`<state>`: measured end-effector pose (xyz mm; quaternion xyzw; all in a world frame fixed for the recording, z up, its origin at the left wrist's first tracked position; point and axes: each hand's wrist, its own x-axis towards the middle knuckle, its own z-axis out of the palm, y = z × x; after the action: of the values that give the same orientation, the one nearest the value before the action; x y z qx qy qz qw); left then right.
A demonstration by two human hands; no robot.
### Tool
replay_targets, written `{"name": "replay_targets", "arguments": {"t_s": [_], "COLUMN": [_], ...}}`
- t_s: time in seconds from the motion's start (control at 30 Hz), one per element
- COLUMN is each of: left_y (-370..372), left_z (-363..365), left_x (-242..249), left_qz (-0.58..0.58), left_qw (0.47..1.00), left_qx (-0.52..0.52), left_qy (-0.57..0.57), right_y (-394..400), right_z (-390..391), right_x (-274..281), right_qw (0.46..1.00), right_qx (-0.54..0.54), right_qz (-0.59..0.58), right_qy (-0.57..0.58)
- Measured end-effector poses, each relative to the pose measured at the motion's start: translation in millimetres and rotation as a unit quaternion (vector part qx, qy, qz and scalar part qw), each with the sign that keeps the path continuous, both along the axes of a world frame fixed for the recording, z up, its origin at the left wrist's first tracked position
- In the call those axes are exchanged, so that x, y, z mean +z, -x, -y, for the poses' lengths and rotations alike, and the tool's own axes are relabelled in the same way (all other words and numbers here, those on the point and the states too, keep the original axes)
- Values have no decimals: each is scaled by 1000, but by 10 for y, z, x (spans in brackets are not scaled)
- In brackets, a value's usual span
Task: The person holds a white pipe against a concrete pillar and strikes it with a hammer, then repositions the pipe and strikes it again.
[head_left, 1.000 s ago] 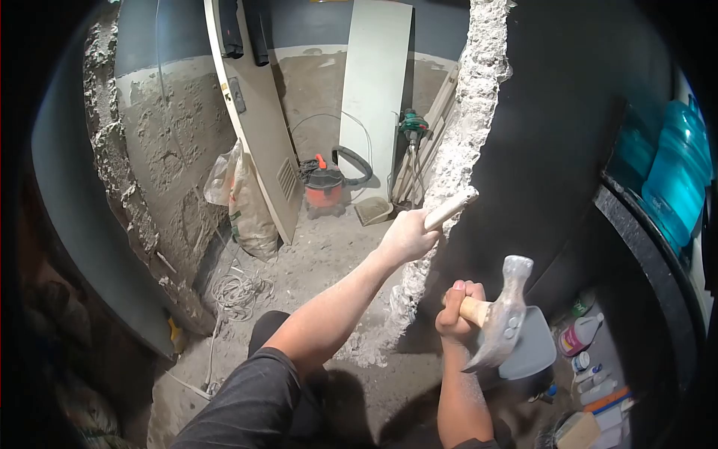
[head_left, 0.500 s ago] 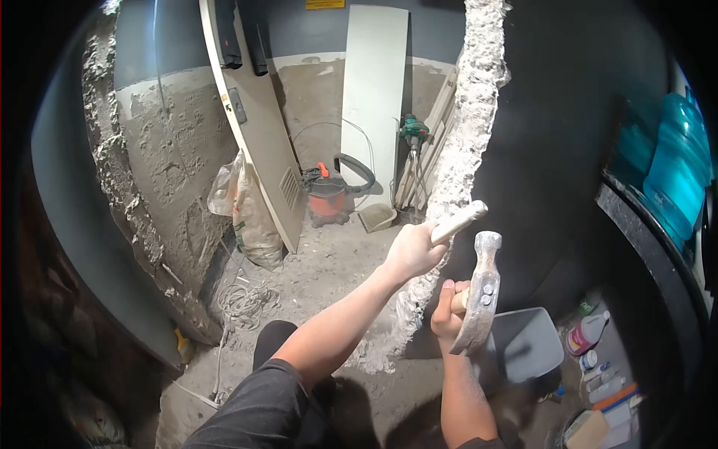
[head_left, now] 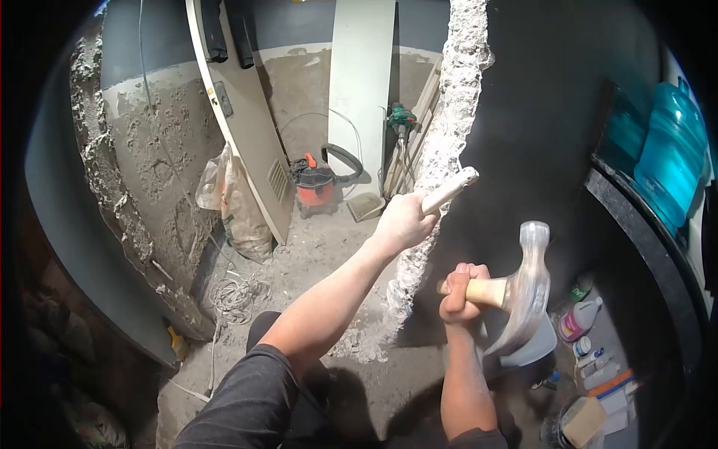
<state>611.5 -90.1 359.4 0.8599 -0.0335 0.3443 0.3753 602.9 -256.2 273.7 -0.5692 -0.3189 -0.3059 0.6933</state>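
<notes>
My left hand (head_left: 404, 222) is wrapped round a pale, dusty chisel-like bar (head_left: 451, 189), whose thick end points up and to the right. The bar lies across the rough, broken edge of the wall (head_left: 465, 90); its other end is hidden by my hand. Lower right, my right hand (head_left: 465, 293) grips the wooden handle of a hammer (head_left: 529, 280). The hammer's head is slightly blurred, stands apart from the bar, and has its round face upward.
A red and black vacuum (head_left: 314, 185), a dustpan (head_left: 366, 206) and a leaning door (head_left: 250, 120) stand beyond. Coiled cord (head_left: 238, 296) lies on the dusty floor. At right are a grey bin (head_left: 532, 346), bottles (head_left: 582, 317) and a blue water jug (head_left: 672, 153).
My right hand has swung the hammer to the right, away from the bar. My left hand still holds the bar, and the whole view has shifted slightly.
</notes>
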Motion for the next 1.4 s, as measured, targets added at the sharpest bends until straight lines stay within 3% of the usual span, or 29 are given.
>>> {"name": "replay_targets", "arguments": {"t_s": [0.07,0.1,0.17,0.2,0.23,0.33,0.4,0.5,0.53,0.57,0.63,0.7,0.77,0.8,0.83,0.9,0.93,0.97,1.03,1.07,1.13,1.23,1.3,1.4], "left_y": [-36,-51,-12,10,34,54,61,90,72,60,52,75,70,62,58,37,41,46,21,-12,12,54,77,271], "left_z": [-12,-16,-1,9,15,-16,-25,-5,-7,-8,-10,-16,-35,-47,-58,-54,-43,-31,-48,-86,-168,-242,-267,-171], "left_x": [-35,-41,-1,23,48,82,88,118,109,102,106,123,136,138,128,81,83,85,75,70,47,78,17,-216], "left_qz": [5,9,8,7,9,-9,-8,-27,-28,-28,-34,-39,-44,-37,-32,-7,-7,-8,-13,-43,-88,-53,-27,-45], "left_qw": [1000,1000,1000,1000,1000,1000,1000,1000,1000,1000,999,999,999,999,999,1000,1000,1000,1000,999,995,997,999,999], "left_qx": [1,2,-5,-11,-10,-9,-1,-3,-7,-9,-10,-15,-13,-8,-4,-6,0,4,-1,24,44,31,16,-14], "left_qy": [-2,-4,-3,0,-1,14,-6,7,10,8,16,13,10,-4,-17,-1,-2,-3,4,4,2,-36,-29,6], "right_y": [-23,-74,-21,-56,0,-18,-179,106,59,11,-17,-16,18,44,10,87,85,37,-44,65,6,-104,-210,-170], "right_z": [-30,-6,-36,-110,-223,-153,-86,-87,-77,-95,-172,-138,-36,-29,-41,29,-27,-70,-157,-155,-135,-105,-75,25], "right_x": [-15,-111,-44,16,-16,-20,-236,-41,-62,-14,-54,5,42,65,53,-58,-143,-186,-132,19,-64,-130,-130,-103], "right_qw": [995,995,918,948,981,980,941,970,926,949,976,979,976,923,947,943,967,966,973,951,950,939,974,983], "right_qx": [-25,-67,-295,-241,-183,-183,-250,-190,-294,-239,-158,-178,-130,-267,-212,-242,-213,-214,-139,-172,-180,-212,-201,-155], "right_qz": [98,72,173,156,37,57,104,25,115,117,-40,11,76,197,195,160,33,31,-94,-197,-205,-215,62,-7], "right_qy": [0,34,200,137,48,50,204,146,206,171,143,98,157,197,141,163,138,140,161,168,153,162,81,103]}}
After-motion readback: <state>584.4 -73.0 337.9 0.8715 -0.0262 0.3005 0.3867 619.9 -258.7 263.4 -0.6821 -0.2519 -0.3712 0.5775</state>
